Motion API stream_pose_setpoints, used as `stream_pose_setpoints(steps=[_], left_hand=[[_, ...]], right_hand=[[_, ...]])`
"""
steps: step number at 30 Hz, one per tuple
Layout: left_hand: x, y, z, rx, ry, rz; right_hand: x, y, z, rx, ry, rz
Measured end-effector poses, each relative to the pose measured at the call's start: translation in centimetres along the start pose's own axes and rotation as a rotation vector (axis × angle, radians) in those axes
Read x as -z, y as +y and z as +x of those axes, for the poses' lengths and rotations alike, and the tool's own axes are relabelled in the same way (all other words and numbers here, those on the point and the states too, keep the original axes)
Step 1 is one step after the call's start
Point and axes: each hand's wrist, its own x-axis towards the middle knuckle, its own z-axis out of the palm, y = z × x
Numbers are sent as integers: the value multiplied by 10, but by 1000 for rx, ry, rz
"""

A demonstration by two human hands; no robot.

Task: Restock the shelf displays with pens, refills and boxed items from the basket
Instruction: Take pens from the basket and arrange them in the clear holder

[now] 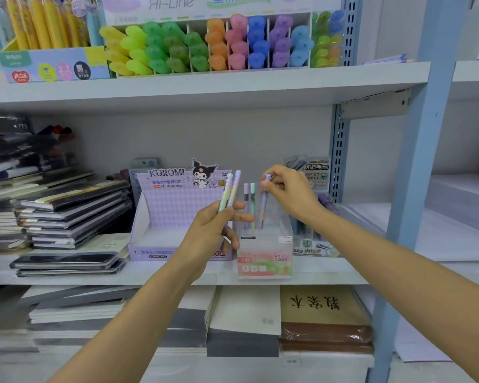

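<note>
A clear display box (264,254) printed "FRUIT SODA" stands at the front of the middle shelf. Two pastel pens (249,201) stand upright in it. My right hand (291,193) pinches the top of a lilac pen (263,204) whose lower end sits inside the box. My left hand (215,230) is just left of the box and grips two pastel pens (228,190), one green-yellow and one purple, tips pointing up. The basket is out of view.
A purple Kuromi display carton (174,214) stands left of the clear box. Stacked notebooks (67,211) fill the shelf's left end. Packaged leads (311,208) hang behind on the right. Highlighters (219,45) line the upper shelf; a blue upright (423,134) stands at right.
</note>
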Motion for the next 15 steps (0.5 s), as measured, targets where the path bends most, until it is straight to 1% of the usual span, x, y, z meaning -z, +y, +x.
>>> stream_pose_setpoints(steps=[4, 8, 10, 12, 15], left_hand=[[1, -2, 0, 1, -6, -2], [1, -2, 1, 5, -25, -12], [2, -3, 1, 8, -35, -17], [3, -3, 1, 7, -42, -14], [4, -3, 0, 4, -50, -14]], right_hand=[[-4, 0, 3, 6, 45, -62], [-11, 3, 5, 40, 75, -222], [-12, 5, 6, 9, 35, -315], [-10, 4, 8, -24, -18, -355], [-1, -1, 7, -31, -58, -311]])
